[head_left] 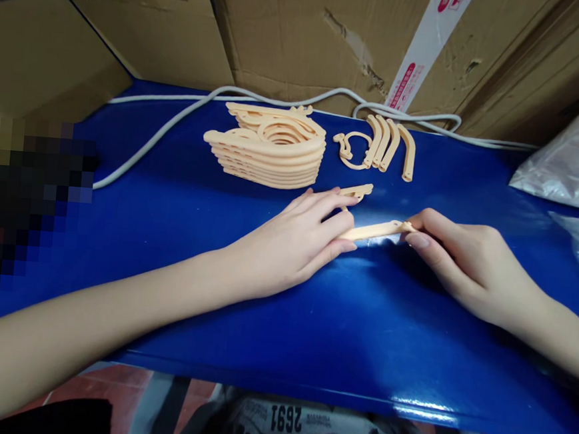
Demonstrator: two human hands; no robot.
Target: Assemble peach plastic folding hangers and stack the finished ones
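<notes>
Over the middle of the blue table, my left hand (318, 229) is closed on a beige plastic folding hanger (376, 232), whose middle part is hidden under the fingers. One arm of it sticks out to the right, and another end (364, 191) shows beyond my fingertips. My right hand (459, 257) pinches the right tip of the arm between thumb and forefinger. Whether a separate small piece is in that pinch is hidden. Behind my left hand lies a neat stack of similar beige folded hangers (269, 158).
Several loose curved hanger arms (408, 156) and a ring-shaped piece (356, 164) lie at the back right. A white cable (171, 124) runs along the back, before cardboard boxes (293, 37). Clear plastic bags (575, 156) are at the right. A blurred-out dark area is at the left.
</notes>
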